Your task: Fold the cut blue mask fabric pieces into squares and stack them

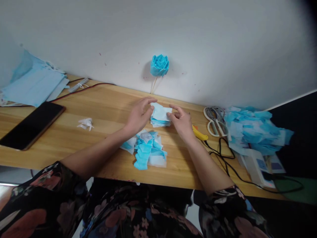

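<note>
Both hands are at a small stack of white and light-blue cloth squares (161, 115) in the middle of the wooden table. My left hand (138, 114) is closed on its left edge, thumb on the top white piece. On the opposite side, my right hand (181, 121) grips the right edge between thumb and fingers. Nearer to me lies a loose pile of cut blue and white pieces (145, 150), some with scalloped edges. Behind the hands, a blue cloth rose (159, 65) on a thin stick leans against the wall.
Left are face masks (34, 84), a phone (32, 125), a clump of white strips (86, 124) and clear sticks (78, 85). Right are white-handled scissors (217, 128), a yellow tool (200, 134) with a black cord, and a heap of blue pieces (255, 129) above a white box (259, 168).
</note>
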A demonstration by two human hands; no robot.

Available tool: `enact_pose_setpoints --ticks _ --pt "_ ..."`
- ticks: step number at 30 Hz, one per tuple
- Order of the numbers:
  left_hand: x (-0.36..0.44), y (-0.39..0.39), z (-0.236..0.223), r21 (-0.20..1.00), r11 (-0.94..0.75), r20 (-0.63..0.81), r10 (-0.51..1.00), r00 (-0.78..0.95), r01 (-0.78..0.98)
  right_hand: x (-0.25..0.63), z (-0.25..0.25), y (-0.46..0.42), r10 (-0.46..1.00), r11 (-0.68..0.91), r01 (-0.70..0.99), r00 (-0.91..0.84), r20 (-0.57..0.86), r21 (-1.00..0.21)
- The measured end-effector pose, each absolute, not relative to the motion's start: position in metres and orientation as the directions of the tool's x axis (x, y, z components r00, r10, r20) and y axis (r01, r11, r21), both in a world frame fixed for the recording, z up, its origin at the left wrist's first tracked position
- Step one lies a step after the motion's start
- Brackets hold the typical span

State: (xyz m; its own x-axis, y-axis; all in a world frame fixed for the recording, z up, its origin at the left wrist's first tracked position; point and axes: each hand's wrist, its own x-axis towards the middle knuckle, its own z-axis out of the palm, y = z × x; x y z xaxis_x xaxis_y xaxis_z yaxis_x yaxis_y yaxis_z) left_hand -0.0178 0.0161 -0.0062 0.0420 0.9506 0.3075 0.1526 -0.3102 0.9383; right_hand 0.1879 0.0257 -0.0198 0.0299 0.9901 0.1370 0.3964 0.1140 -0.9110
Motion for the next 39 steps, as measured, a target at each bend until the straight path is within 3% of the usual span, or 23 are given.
enact_pose_setpoints --ticks 3,10,23,29,39 --pt "-0.018 0.016 -0.007 0.901 -0.404 0.400 0.915 0.056 0.158 0.187 -0.017 0.025 0.989 0.113 0.388 0.041 0.140 -0.914" --pt "-0.021 0.027 -0.012 0.995 -0.091 0.090 0.996 -0.030 -0.051 0.194 0.001 0.025 0.962 0.220 0.256 0.105 0.253 -0.941" --pt "-0.018 0.023 -0.009 0.956 -0.077 0.080 0.997 0.000 -0.283 0.179 -0.002 0.035 0.991 0.134 0.079 -0.003 0.134 -0.988" --pt "-0.018 0.026 -0.007 0.930 -0.010 0.010 1.000 -0.001 -0.368 0.170 -0.009 0.038 0.991 0.124 0.132 -0.063 0.116 -0.983" --pt "-0.019 0.033 -0.017 0.945 -0.095 0.087 0.995 -0.040 -0.314 0.171 -0.013 0.033 0.980 0.199 0.321 -0.060 0.189 -0.926"
